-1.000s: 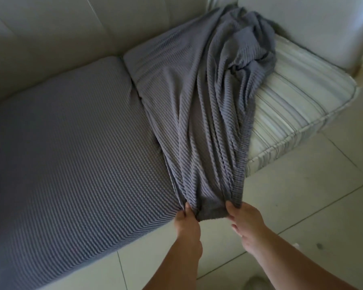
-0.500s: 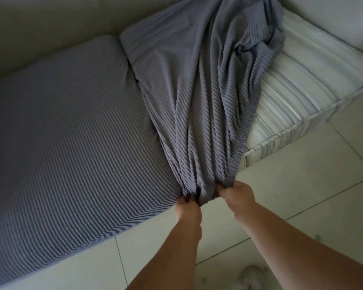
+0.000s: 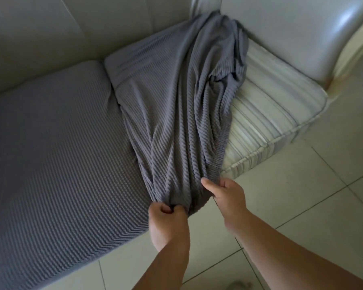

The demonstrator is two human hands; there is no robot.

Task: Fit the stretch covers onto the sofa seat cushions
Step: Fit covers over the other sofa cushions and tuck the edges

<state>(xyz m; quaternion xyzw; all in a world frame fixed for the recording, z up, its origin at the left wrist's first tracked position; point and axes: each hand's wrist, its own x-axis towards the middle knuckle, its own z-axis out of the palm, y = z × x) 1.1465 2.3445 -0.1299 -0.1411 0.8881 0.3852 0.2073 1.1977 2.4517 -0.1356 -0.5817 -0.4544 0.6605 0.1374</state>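
A loose grey ribbed stretch cover (image 3: 176, 105) lies bunched in long folds over the left part of a striped cream seat cushion (image 3: 268, 114). The cover's near end hangs over the cushion's front edge. My left hand (image 3: 168, 222) is shut on that bunched end at the bottom. My right hand (image 3: 226, 195) grips the cover's right edge just beside it. To the left, a second seat cushion (image 3: 50, 160) wears a fitted grey cover, stretched smooth.
The cream leather sofa back (image 3: 92, 24) and the armrest (image 3: 291, 34) close in the cushions behind and at the right. Pale floor tiles (image 3: 312, 201) lie in front of the sofa, under my arms.
Both hands stay gripped on the cover's near end. My right hand has shifted to the right along the edge, spreading the hands apart. The view has tilted up and shows more of the sofa back.
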